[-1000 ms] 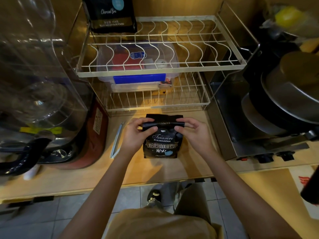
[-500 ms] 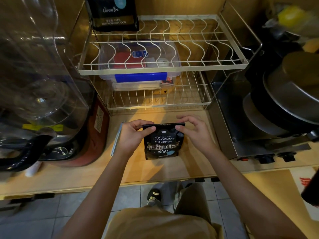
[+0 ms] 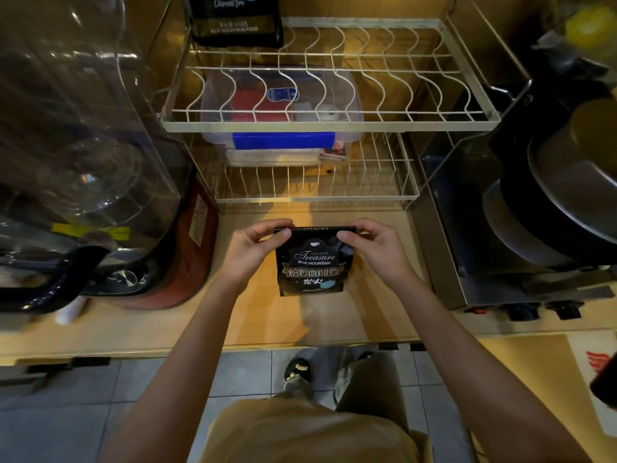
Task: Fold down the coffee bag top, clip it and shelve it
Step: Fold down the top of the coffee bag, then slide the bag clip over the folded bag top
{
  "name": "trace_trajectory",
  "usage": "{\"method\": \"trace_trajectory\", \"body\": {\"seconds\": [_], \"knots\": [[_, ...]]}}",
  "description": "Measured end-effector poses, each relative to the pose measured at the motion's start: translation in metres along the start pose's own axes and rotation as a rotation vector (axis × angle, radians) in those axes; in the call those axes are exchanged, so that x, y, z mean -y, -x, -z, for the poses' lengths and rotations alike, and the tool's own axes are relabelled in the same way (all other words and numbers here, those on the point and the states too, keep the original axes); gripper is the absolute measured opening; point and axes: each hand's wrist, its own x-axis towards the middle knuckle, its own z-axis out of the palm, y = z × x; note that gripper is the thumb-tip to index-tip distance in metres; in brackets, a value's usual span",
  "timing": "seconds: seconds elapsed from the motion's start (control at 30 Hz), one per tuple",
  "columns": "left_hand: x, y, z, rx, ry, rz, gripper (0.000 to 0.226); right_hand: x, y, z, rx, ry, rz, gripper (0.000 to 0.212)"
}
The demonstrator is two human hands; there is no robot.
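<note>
A small black coffee bag [image 3: 312,267] with "Treasure Blue Mountain" lettering lies face up on the wooden counter [image 3: 300,324], in front of the wire rack. Its top edge is folded flat and straight. My left hand [image 3: 252,250] pinches the bag's upper left corner, thumb on the front. My right hand [image 3: 372,248] pinches the upper right corner the same way. No clip shows in this view. The rack's top shelf [image 3: 330,127] is bare wire except for a second black coffee bag [image 3: 237,21] standing at its back left.
A clear plastic box with a blue handle [image 3: 283,141] sits on the lower shelf [image 3: 317,197]. A red-based appliance [image 3: 197,262] under clear plastic crowds the left. A steel cooker with stacked pans [image 3: 551,208] stands at the right. Tiled floor lies below the counter edge.
The bag's puffy top has been pressed down into a flat, straight fold. Both hands have shifted up to the bag's top corners. The pale clip left of my hand is out of sight.
</note>
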Motion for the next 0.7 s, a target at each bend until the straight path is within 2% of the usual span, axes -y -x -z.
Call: {"method": "trace_trajectory", "body": {"seconds": [0.07, 0.1, 0.17, 0.23, 0.37, 0.47, 0.53, 0.63, 0.7], "knots": [[0.008, 0.005, 0.007, -0.092, -0.041, 0.001, 0.024, -0.001, 0.000, 0.001, -0.003, -0.014, -0.006, 0.020], [0.016, 0.008, 0.012, -0.180, -0.165, -0.001, 0.023, -0.001, -0.001, 0.001, -0.007, -0.015, -0.012, 0.020], [0.040, 0.013, 0.025, -0.327, -0.588, -0.002, 0.018, -0.002, -0.001, 0.001, -0.011, -0.023, -0.015, 0.020], [0.066, 0.019, 0.036, -0.325, -0.874, 0.045, 0.018, -0.003, -0.003, -0.001, -0.022, -0.038, -0.010, 0.021], [0.099, 0.031, 0.043, -0.242, -1.049, 0.138, 0.027, -0.003, -0.003, -0.004, -0.029, -0.054, -0.021, 0.017], [0.105, 0.031, 0.046, -0.257, -1.025, 0.096, 0.022, -0.004, -0.001, -0.004, -0.027, -0.074, -0.028, 0.018], [0.103, 0.027, 0.047, -0.311, -0.898, 0.091, 0.019, -0.006, 0.001, -0.003, -0.032, -0.084, -0.023, 0.021], [0.085, 0.026, 0.039, -0.444, -0.469, 0.197, 0.020, -0.008, 0.001, -0.003, -0.034, -0.092, -0.014, 0.022], [0.066, 0.028, 0.031, -0.407, -0.186, 0.242, 0.021, -0.008, 0.001, -0.003, -0.038, -0.102, -0.014, 0.021]]}}
